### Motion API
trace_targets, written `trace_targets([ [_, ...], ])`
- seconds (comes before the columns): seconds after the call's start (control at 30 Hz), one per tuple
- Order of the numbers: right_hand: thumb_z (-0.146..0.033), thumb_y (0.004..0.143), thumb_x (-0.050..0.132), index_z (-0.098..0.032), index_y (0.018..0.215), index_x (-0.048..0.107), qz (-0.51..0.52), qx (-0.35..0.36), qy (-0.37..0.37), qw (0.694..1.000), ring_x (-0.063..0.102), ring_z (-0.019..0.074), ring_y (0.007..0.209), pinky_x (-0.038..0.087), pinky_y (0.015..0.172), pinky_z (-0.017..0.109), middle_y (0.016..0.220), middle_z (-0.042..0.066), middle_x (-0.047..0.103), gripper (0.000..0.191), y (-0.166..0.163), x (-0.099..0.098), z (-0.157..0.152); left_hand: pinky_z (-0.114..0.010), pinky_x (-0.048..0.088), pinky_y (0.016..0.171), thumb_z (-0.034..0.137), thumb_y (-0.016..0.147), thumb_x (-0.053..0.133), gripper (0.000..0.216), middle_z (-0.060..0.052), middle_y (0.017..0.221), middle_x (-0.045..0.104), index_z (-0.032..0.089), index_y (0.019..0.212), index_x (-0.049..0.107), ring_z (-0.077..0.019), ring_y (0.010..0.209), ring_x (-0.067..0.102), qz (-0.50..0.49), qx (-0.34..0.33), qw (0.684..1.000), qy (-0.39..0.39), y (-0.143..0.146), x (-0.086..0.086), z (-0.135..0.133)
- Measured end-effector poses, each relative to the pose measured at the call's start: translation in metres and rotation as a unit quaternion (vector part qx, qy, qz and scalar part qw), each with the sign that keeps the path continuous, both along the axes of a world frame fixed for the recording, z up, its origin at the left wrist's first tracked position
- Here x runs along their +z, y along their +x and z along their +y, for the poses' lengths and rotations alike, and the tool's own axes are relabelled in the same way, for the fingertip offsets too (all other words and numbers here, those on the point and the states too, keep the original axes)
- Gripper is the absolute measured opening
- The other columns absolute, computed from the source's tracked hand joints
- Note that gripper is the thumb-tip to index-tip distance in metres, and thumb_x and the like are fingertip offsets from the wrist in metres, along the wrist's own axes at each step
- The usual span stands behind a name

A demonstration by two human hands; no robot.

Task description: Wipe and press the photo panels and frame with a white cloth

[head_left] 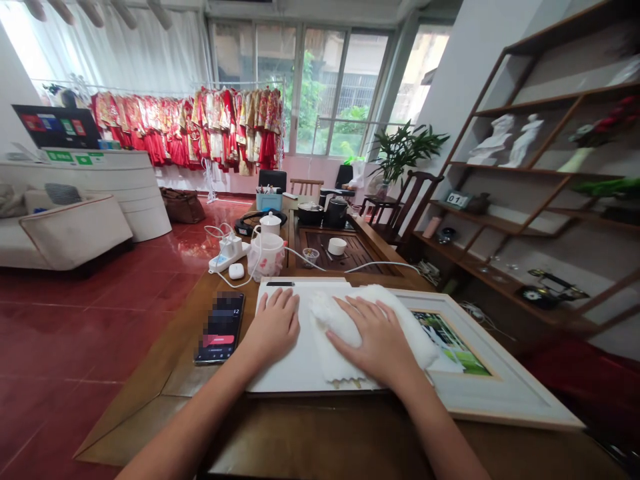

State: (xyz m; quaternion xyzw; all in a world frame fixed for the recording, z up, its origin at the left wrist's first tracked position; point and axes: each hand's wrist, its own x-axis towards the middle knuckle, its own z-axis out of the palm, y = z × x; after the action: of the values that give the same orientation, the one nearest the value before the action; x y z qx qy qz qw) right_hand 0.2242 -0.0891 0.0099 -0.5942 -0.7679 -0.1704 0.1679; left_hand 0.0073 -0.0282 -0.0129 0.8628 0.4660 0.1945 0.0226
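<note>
My left hand lies flat on a white board, its fingers stretched toward a small dark strip at the board's far edge. My right hand rests spread on a fluffy white cloth, which looks folded and covers the board's right part. Under the cloth's right side, a pale-framed picture shows a photo with white and green in it. The cloth hides the picture's left end. Left of my left hand lies a phone with its screen lit.
Behind the board stand a white-and-pink container, a lidded white cup, a power strip and a small white case. A cable crosses toward the right. Farther back are a tea tray and a white bowl. Shelves rise at right.
</note>
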Motion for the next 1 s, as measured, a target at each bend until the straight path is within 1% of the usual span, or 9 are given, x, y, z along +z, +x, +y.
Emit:
trace_targets([
  [0.1, -0.060, 0.085, 0.046, -0.022, 0.134, 0.050, 0.003, -0.007, 0.003, 1.000, 0.050, 0.0312, 0.119, 0.030, 0.102, 0.052, 0.126, 0.012, 0.060, 0.062, -0.001, 0.001, 0.009, -0.049, 0.022, 0.112, 0.026, 0.095, 0.033, 0.040, -0.008, 0.145, 0.041, 0.020, 0.132, 0.046, -0.0253, 0.136, 0.032, -0.002, 0.004, 1.000, 0.003, 0.000, 0.000, 0.000],
  [0.17, -0.059, 0.085, 0.046, -0.022, 0.134, 0.050, 0.000, -0.007, 0.005, 1.000, 0.049, 0.0316, 0.120, 0.029, 0.102, 0.053, 0.128, 0.012, 0.059, 0.062, -0.002, 0.000, 0.008, -0.048, 0.023, 0.112, 0.026, 0.095, 0.033, 0.040, -0.008, 0.145, 0.041, 0.020, 0.132, 0.046, -0.0254, 0.136, 0.032, -0.004, 0.008, 1.000, 0.003, 0.001, 0.001, -0.001],
  [0.43, -0.055, 0.084, 0.049, -0.023, 0.138, 0.045, -0.020, 0.008, 0.005, 1.000, 0.047, 0.0320, 0.123, 0.027, 0.104, 0.054, 0.133, 0.011, 0.056, 0.063, -0.003, -0.004, -0.034, -0.048, 0.024, 0.112, 0.026, 0.095, 0.034, 0.040, -0.009, 0.145, 0.041, 0.019, 0.132, 0.046, -0.0256, 0.136, 0.032, -0.005, 0.008, 1.000, -0.008, 0.001, 0.007, -0.004],
  [0.53, -0.055, 0.085, 0.049, -0.024, 0.138, 0.045, -0.019, 0.013, 0.004, 1.000, 0.047, 0.0315, 0.123, 0.027, 0.104, 0.054, 0.132, 0.010, 0.056, 0.062, -0.003, -0.003, -0.042, -0.049, 0.024, 0.112, 0.025, 0.095, 0.033, 0.040, -0.009, 0.145, 0.041, 0.019, 0.132, 0.046, -0.0258, 0.136, 0.032, -0.004, 0.007, 1.000, -0.007, 0.001, 0.006, -0.003],
  [0.63, -0.056, 0.085, 0.049, -0.026, 0.138, 0.045, -0.016, 0.012, 0.001, 1.000, 0.048, 0.0310, 0.122, 0.028, 0.104, 0.054, 0.132, 0.009, 0.056, 0.062, -0.001, -0.002, -0.038, -0.049, 0.023, 0.112, 0.025, 0.095, 0.032, 0.041, -0.010, 0.145, 0.041, 0.019, 0.133, 0.045, -0.0259, 0.136, 0.032, 0.002, 0.004, 1.000, -0.006, 0.001, 0.005, -0.002],
  [0.87, -0.059, 0.084, 0.048, -0.025, 0.134, 0.050, 0.001, -0.002, -0.009, 1.000, 0.049, 0.0322, 0.121, 0.029, 0.103, 0.055, 0.129, 0.010, 0.058, 0.061, -0.002, -0.001, -0.005, -0.050, 0.023, 0.112, 0.026, 0.096, 0.031, 0.041, -0.010, 0.146, 0.039, 0.018, 0.134, 0.045, -0.0260, 0.137, 0.031, 0.012, -0.001, 1.000, -0.004, 0.001, 0.003, -0.002],
  [1.0, -0.058, 0.084, 0.048, -0.025, 0.135, 0.049, 0.003, -0.004, -0.003, 1.000, 0.048, 0.0324, 0.122, 0.028, 0.103, 0.055, 0.131, 0.010, 0.057, 0.061, -0.004, -0.001, -0.002, -0.051, 0.022, 0.112, 0.025, 0.096, 0.031, 0.041, -0.010, 0.147, 0.039, 0.018, 0.134, 0.045, -0.0261, 0.137, 0.030, 0.014, 0.003, 1.000, -0.006, 0.002, 0.003, -0.003],
])
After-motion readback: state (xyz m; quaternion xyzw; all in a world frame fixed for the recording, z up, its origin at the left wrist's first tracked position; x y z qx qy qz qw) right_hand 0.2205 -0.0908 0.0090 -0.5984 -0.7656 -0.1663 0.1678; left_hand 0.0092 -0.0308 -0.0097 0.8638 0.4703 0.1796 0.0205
